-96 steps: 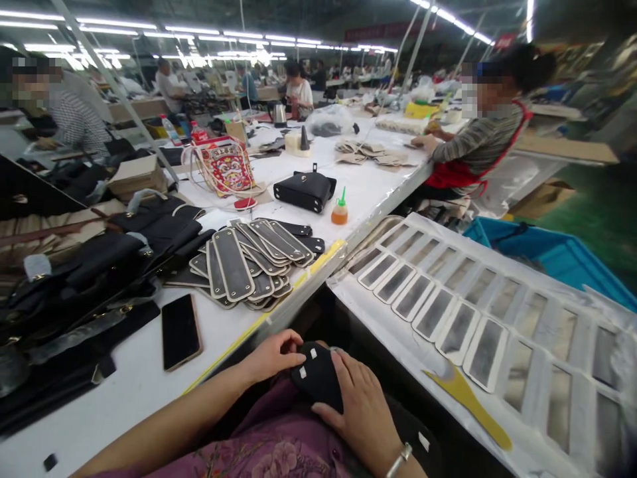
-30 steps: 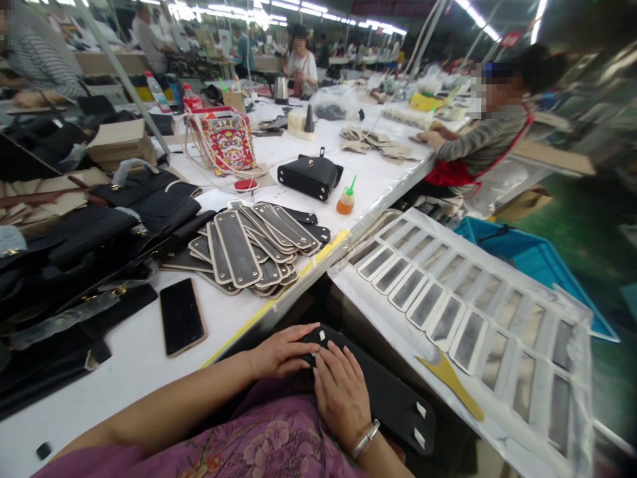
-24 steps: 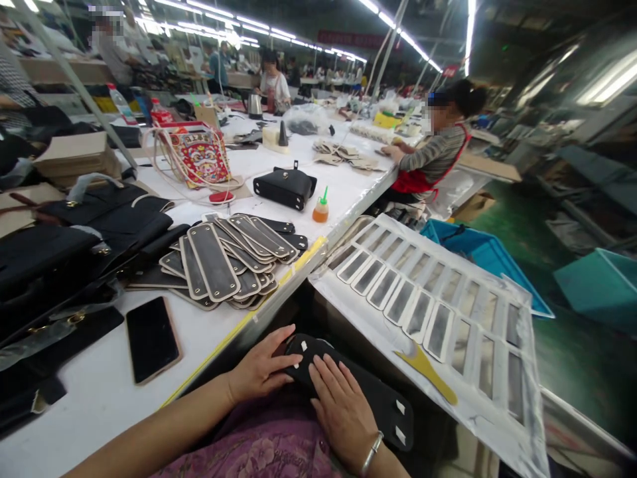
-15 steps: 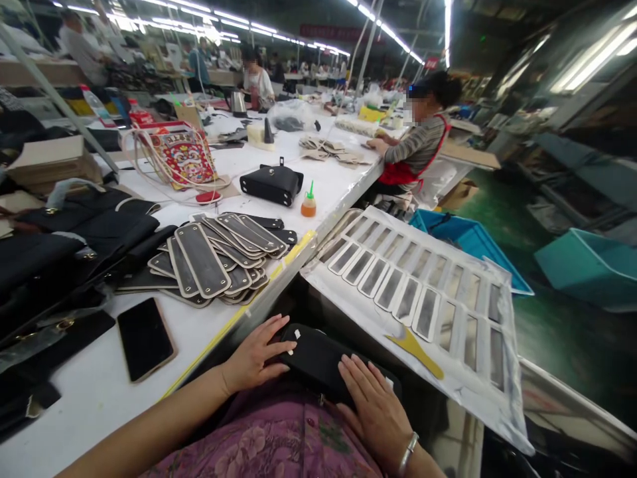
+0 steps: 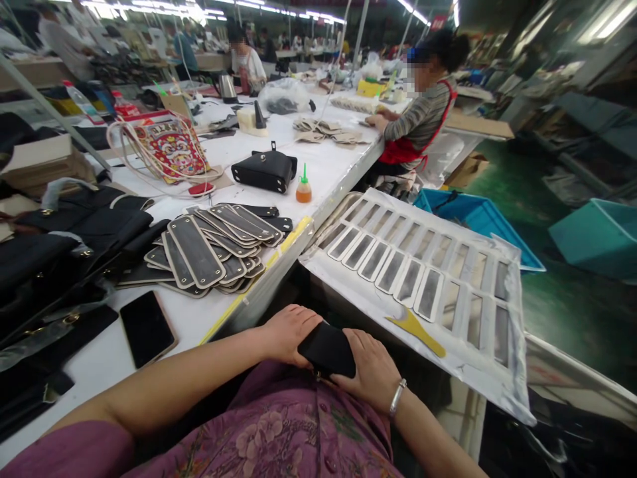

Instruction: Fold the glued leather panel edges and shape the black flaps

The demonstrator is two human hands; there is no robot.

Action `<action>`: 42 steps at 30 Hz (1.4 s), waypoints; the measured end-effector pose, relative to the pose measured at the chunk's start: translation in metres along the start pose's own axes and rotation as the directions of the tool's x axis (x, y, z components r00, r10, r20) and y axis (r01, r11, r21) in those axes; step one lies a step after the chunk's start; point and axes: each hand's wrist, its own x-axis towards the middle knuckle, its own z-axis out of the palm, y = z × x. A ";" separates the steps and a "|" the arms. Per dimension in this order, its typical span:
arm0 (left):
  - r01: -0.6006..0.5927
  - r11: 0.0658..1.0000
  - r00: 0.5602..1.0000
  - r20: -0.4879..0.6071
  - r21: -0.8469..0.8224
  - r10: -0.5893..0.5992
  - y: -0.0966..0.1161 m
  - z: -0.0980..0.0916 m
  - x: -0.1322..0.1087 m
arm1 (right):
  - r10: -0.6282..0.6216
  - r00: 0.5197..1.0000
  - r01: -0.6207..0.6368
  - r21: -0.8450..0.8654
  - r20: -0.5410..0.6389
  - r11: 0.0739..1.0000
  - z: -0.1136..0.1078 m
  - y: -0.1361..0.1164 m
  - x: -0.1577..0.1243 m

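Note:
A black bag (image 5: 327, 348) rests at my lap, its smooth dark face turned up. My left hand (image 5: 291, 334) wraps over its left end, and my right hand (image 5: 371, 364) grips the opposite end with the thumb along the near edge. Both ends are covered by my fingers. On the table to the left lies a heap of black panels with pale edges and metal eyelets (image 5: 196, 252). Beyond them stands another black bag (image 5: 263, 171), beside a small glue bottle with a green nozzle (image 5: 303, 186).
A white slotted board (image 5: 460, 358) juts out on the right, carrying dark strips (image 5: 378, 261) and a yellow spreader (image 5: 418, 334). A phone (image 5: 146, 328) and black bags (image 5: 89, 226) occupy the left table. Blue bins (image 5: 597, 236) stand on the floor; a co-worker (image 5: 418, 126) sits at the table.
Both hands have gone from lying spread on the black bag to wrapping round its ends, and they are closer together. My view has shifted slightly.

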 end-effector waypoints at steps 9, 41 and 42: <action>0.097 0.995 0.995 0.035 0.018 -0.098 0.011 -0.003 0.006 | 0.037 0.999 -0.037 0.080 0.013 0.996 -0.003 0.004 0.000; 0.053 0.998 0.998 -0.019 -0.041 -0.054 0.007 -0.008 0.001 | 0.264 0.824 -0.377 0.139 0.501 0.916 -0.057 0.033 0.000; 0.047 0.998 0.999 -0.027 -0.044 -0.048 0.006 -0.007 0.001 | 0.251 0.795 -0.446 0.252 0.551 0.859 -0.058 0.036 -0.004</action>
